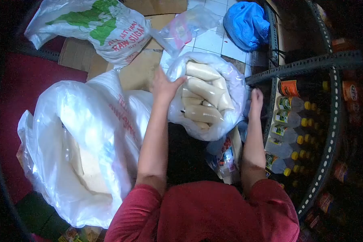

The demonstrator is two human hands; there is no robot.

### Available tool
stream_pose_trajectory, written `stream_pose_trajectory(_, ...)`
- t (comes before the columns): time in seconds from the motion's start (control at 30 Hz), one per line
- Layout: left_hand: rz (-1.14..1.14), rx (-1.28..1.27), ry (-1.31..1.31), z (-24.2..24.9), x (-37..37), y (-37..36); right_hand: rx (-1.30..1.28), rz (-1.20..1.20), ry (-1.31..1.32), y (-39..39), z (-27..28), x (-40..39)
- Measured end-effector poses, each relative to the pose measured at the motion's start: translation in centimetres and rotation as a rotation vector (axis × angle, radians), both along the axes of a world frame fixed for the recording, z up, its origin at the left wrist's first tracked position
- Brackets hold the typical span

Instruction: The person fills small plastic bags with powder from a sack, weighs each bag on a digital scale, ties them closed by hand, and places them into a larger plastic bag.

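Note:
A round white plastic sack (234, 78) stands in front of me, its rim rolled down, with several filled bags of pale sugar (205, 89) inside. My left hand (166, 84) is at the left side of this sack, thumb stretched over the rim and fingers apart. On the right, beside the sack's outer wall, is my right hand (256, 101), raised; its fingers are partly hidden and dim. To the left a large open sack (68, 101) lined with clear plastic holds loose pale sugar (93, 169) and a clear object.
A printed raw sugar sack (121, 30) lies on cardboard (139, 70) at the back, near crumpled clear plastic (185, 30). A blue bag (246, 26) rests on the tiles. A metal rack (306, 66) with several bottles (284, 117) borders the right side. Below the round sack stands a small box (230, 173).

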State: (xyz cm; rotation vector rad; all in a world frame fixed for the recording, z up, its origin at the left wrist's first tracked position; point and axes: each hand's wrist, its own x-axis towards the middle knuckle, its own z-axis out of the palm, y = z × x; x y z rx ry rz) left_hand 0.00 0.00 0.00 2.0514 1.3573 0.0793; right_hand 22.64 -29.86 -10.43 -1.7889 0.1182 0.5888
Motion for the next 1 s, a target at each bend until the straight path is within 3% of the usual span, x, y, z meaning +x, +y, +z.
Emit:
stream_pose_trajectory(0.03, -0.002, -0.009, -0.092, -1.1, -1.0, -0.4, -0.007, -0.005, -0.007, -0.4, 0.2, 0.2)
stream_pose_trajectory(0.1, -0.007, 0.023, -0.164, -2.9, -2.4, -0.9, 0.415, -0.099, 0.640, -0.7, -1.9, -3.2)
stream_pose_trajectory(0.17, 0.017, -0.313, -0.292, -5.1, -2.7, -1.4, 0.554, -0.066, 0.669, 0.1, -2.9, -3.8)
stream_pose_trajectory(0.23, -0.016, -0.307, -0.209, -7.5, -3.7, -1.2, 0.718, -0.024, 0.696, 2.0, -2.4, -3.7)
stream_pose_trajectory(0.4, -0.020, -0.251, -0.033, -8.7, -4.5, -0.4, 0.343, 0.179, 0.505, 3.6, 0.2, -1.9)
stream_pose_trajectory(0.43, 0.026, -0.187, -0.035, -8.8, -5.0, -0.7, -0.004, 0.349, 0.044, 2.4, 3.3, -6.1)
stream_pose_trajectory(0.47, 0.073, -0.113, -0.038, -8.7, -5.0, -0.4, -0.067, 0.261, -0.012, 1.3, 4.1, -8.3)
stream_pose_trajectory(0.5, 0.082, -0.106, -0.038, -8.5, -4.9, 0.0, 0.057, 0.307, 0.012, 0.1, 5.4, -10.2)
stream_pose_trajectory(0.53, 0.106, -0.123, -0.067, -8.4, -4.9, 0.0, -0.129, 0.445, -0.035, -0.9, 6.9, -11.0)
stream_pose_trajectory(0.6, 0.127, -0.138, -0.084, -8.0, -4.7, -0.1, -0.100, 0.520, -0.056, -2.5, 4.7, -11.5)
stream_pose_trajectory(0.7, 0.121, -0.019, -0.004, -7.1, -3.7, -0.1, -0.209, 0.712, -0.032, -2.2, 5.2, -5.9)
stream_pose_trajectory(0.77, 0.120, -0.192, 0.017, -6.2, -3.3, -0.1, -0.475, 0.548, -0.474, -0.8, 3.4, -0.2)
stream_pose_trajectory(0.83, 0.119, -0.218, -0.043, -8.2, -3.5, 0.5, -0.539, 0.280, -0.800, 2.8, 5.2, 2.7)
stream_pose_trajectory(0.87, 0.116, -0.238, -0.101, -8.9, -3.7, 0.7, -0.540, 0.285, -0.799, 4.6, 4.5, 3.7)
stream_pose_trajectory(0.93, 0.128, -0.295, -0.154, -8.6, -3.8, 0.6, -0.292, 0.446, -0.265, 7.8, 1.9, 4.6)
stream_pose_trajectory(0.97, 0.138, -0.352, -0.214, -8.5, -3.9, 0.6, -0.291, 0.455, -0.264, 8.8, -0.2, 4.8)
stream_pose_trajectory(1.0, 0.150, -0.350, -0.215, -8.5, -4.1, 0.6, -0.257, 0.530, -0.071, 9.6, -2.5, 4.8)
